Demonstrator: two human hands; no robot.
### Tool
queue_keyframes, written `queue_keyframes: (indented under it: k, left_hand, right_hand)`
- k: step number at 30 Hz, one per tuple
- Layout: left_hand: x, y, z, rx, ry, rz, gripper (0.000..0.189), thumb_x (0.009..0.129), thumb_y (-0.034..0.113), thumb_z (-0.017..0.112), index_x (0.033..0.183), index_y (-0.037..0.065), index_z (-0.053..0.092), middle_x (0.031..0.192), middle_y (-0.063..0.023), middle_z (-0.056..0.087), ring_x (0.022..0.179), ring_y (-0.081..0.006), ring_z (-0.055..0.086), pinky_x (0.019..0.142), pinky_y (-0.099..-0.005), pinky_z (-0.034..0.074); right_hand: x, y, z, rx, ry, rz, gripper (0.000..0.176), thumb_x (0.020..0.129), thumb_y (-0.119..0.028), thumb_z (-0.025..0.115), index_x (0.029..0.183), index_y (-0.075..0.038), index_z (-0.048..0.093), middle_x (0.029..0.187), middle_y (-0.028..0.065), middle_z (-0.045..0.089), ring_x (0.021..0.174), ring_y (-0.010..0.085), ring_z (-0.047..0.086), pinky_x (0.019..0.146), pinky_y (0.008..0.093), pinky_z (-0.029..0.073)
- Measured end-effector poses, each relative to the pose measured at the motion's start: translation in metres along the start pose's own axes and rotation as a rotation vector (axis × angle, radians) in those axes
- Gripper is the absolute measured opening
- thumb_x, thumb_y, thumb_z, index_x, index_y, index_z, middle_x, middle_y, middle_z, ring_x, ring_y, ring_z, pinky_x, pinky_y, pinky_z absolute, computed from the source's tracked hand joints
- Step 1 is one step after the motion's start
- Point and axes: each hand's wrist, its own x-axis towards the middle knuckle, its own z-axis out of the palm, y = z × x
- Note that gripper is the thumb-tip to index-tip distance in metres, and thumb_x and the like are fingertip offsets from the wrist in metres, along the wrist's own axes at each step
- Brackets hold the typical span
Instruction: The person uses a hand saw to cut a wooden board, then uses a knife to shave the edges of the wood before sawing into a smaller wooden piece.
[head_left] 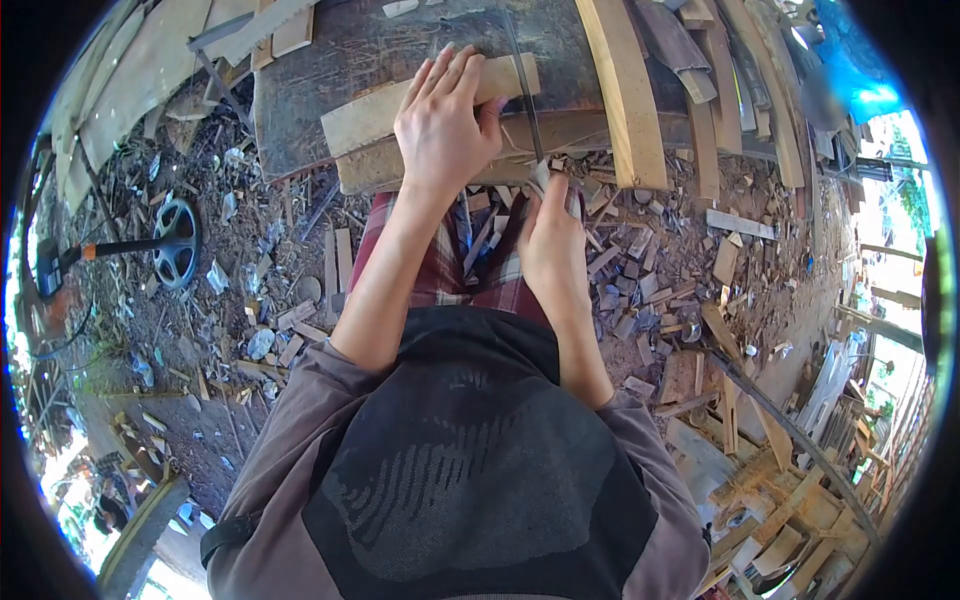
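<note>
A pale wooden board [362,120] lies crosswise on the dark worn workbench [300,90], above another piece of wood [372,168]. My left hand [447,125] presses down on the board, fingers over its top and thumb at the near edge. In my right hand [554,245] is a handsaw [533,125], gripped by its light handle. Its long thin blade, seen nearly edge-on, runs away from me across the board's right end. How deep the blade sits in the wood cannot be made out.
A long yellowish plank [622,90] rests on the bench right of the saw, with more timber stacked beyond. Wood offcuts [640,290] litter the ground on both sides. A black wheel-like object [177,243] on a rod is at left, and blue sheeting [865,60] hangs upper right.
</note>
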Motion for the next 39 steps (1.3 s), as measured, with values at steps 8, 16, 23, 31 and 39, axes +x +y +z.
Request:
queue_keyframes:
  k: [8,16,23,31,39]
  left_hand:
    - [0.001,-0.001,-0.003,-0.025,-0.025,0.004,0.041,0.081,0.018,0.071,0.119,0.004,0.065,0.124,-0.0104,0.066,0.123,-0.0271,0.058,0.107,-0.0393,0.044]
    - [-0.005,0.001,-0.008,-0.042,-0.077,0.037,0.042,0.08,0.018,0.071,0.119,0.004,0.065,0.125,-0.0101,0.065,0.125,-0.0281,0.057,0.108,-0.0397,0.043]
    - [-0.009,0.007,-0.005,-0.072,-0.055,0.037,0.042,0.078,0.015,0.069,0.118,0.003,0.065,0.127,-0.0104,0.064,0.125,-0.0284,0.056,0.108,-0.0408,0.042]
    - [-0.014,0.009,0.0,-0.059,-0.025,0.049,0.043,0.079,0.016,0.069,0.119,0.002,0.064,0.128,-0.011,0.064,0.125,-0.0281,0.056,0.108,-0.0404,0.042]
    - [-0.01,0.007,0.002,-0.031,-0.027,0.033,0.042,0.081,0.019,0.069,0.119,0.002,0.064,0.128,-0.0109,0.064,0.124,-0.0274,0.057,0.107,-0.04,0.043]
  right_hand:
    - [-0.064,0.03,-0.002,0.048,-0.023,-0.006,0.022,0.097,-0.009,0.045,0.116,-0.002,0.036,0.078,0.034,0.063,0.077,0.052,0.062,0.063,0.0614,0.046]
    - [0.018,-0.014,-0.001,0.019,0.062,-0.064,0.023,0.095,-0.005,0.047,0.114,0.0,0.036,0.083,0.0326,0.063,0.081,0.0519,0.061,0.066,0.0588,0.048]
    - [0.029,-0.013,0.004,0.014,0.083,-0.063,0.027,0.092,-0.005,0.051,0.113,0.0,0.035,0.074,0.0318,0.063,0.076,0.0502,0.063,0.065,0.0593,0.05]
    - [0.017,-0.015,0.02,0.071,0.192,-0.055,0.018,0.096,-0.006,0.047,0.107,-0.002,0.034,0.071,0.0326,0.061,0.073,0.0514,0.061,0.062,0.061,0.047]
    - [-0.028,0.024,0.038,0.044,0.183,-0.039,0.026,0.097,-0.007,0.046,0.119,0.0,0.035,0.075,0.0327,0.062,0.074,0.0519,0.061,0.061,0.06,0.047]
